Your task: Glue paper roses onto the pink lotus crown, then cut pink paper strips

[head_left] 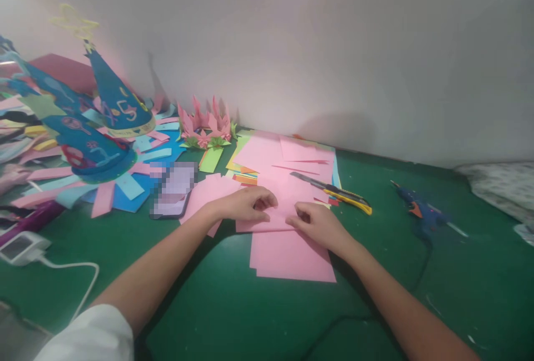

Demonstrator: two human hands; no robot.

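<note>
A sheet of pink paper (278, 223) lies in front of me with a folded or turned edge along its near side. My left hand (249, 204) is curled on the left part of this sheet, thumb and fingers gripping the paper. Opposite it, my right hand (319, 224) pinches the same sheet near its right side. More pink sheets (294, 258) stick out beneath it toward me. Other pink pieces (214, 191) lie partly under my left wrist. Behind my hands is a pile of coloured paper (261, 149), pink on top.
A yellow utility knife (348, 197) rests right of the paper. Farther right lies a blue glue gun (429, 213) with its cable. On the left are a phone (174, 191), a pink paper crown (206, 127) and blue cone hats (119, 97). A wall (375, 60) closes off the back.
</note>
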